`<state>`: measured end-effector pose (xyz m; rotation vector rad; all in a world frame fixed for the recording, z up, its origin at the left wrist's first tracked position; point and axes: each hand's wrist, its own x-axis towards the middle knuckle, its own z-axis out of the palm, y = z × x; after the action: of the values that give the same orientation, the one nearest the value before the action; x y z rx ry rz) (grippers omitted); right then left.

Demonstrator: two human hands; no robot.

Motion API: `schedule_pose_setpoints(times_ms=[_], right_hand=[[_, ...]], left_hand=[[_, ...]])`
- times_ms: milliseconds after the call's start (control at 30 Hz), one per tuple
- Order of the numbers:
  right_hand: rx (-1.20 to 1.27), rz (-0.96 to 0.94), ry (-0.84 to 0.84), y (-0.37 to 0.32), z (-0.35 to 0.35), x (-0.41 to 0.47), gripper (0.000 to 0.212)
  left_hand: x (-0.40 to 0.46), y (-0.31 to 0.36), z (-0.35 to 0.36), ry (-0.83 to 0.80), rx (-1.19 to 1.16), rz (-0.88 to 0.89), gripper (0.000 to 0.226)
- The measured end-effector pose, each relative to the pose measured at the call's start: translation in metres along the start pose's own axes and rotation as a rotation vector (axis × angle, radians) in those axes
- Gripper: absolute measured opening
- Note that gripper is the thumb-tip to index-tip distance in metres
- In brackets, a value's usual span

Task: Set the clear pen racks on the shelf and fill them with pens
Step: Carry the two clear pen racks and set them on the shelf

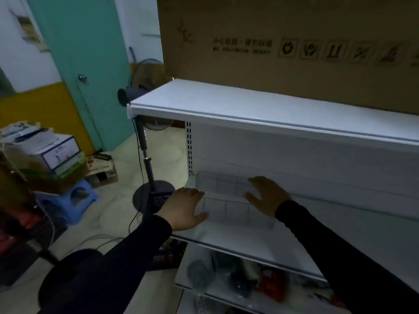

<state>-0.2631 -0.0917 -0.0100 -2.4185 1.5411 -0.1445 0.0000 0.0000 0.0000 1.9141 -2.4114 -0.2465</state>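
Observation:
A clear stepped pen rack (229, 200) with several compartments sits on the white middle shelf (244, 243), pushed toward its left back corner. My left hand (183, 209) lies against the rack's left end, fingers fairly straight and the thumb at the front corner. My right hand (266, 196) rests on the rack's right side with fingers spread. No pens are visible in the rack.
A white top shelf (260, 109) hangs above, with a big cardboard box (283, 46) behind it. The lower shelf (238, 279) holds several dark and red items. A fan stand (147, 168), a blue stool (79, 196) and stacked boxes (52, 150) stand on the floor at left.

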Motion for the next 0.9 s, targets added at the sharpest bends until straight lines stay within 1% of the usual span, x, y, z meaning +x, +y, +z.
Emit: schedule_pose_setpoints(times_ms=[33, 167, 267, 333, 467, 533, 600, 733, 800, 900], right_hand=[[0.005, -0.007, -0.011, 0.006, 0.002, 0.014, 0.070], [0.007, -0.018, -0.097, 0.022, 0.007, 0.069, 0.072], [-0.013, -0.003, -0.190, 0.031, 0.017, 0.096, 0.078], [-0.070, 0.013, -0.266, 0.036, 0.025, 0.110, 0.082], [-0.230, 0.012, -0.323, 0.039, 0.039, 0.133, 0.091], [-0.294, 0.003, -0.320, 0.039, 0.042, 0.138, 0.092], [-0.296, 0.011, -0.299, 0.040, 0.046, 0.136, 0.090], [-0.159, 0.066, -0.281, 0.042, 0.051, 0.118, 0.087], [-0.073, 0.102, -0.254, 0.042, 0.051, 0.105, 0.087], [0.017, 0.167, -0.146, 0.042, 0.043, 0.078, 0.088]], left_hand=[[0.010, 0.002, 0.004, -0.044, 0.004, -0.010, 0.075], [0.042, 0.002, 0.017, -0.111, 0.015, -0.023, 0.081], [0.060, -0.004, 0.026, -0.167, 0.062, 0.005, 0.084], [0.071, -0.008, 0.033, -0.189, 0.091, 0.034, 0.086], [0.091, -0.011, 0.051, -0.255, 0.120, 0.092, 0.087], [0.096, -0.012, 0.059, -0.264, 0.135, 0.104, 0.085], [0.096, -0.013, 0.066, -0.226, 0.148, 0.115, 0.079], [0.089, -0.017, 0.076, -0.176, 0.147, 0.147, 0.070], [0.085, -0.018, 0.074, -0.186, 0.131, 0.147, 0.069], [0.078, -0.023, 0.069, -0.184, 0.083, 0.151, 0.067]])
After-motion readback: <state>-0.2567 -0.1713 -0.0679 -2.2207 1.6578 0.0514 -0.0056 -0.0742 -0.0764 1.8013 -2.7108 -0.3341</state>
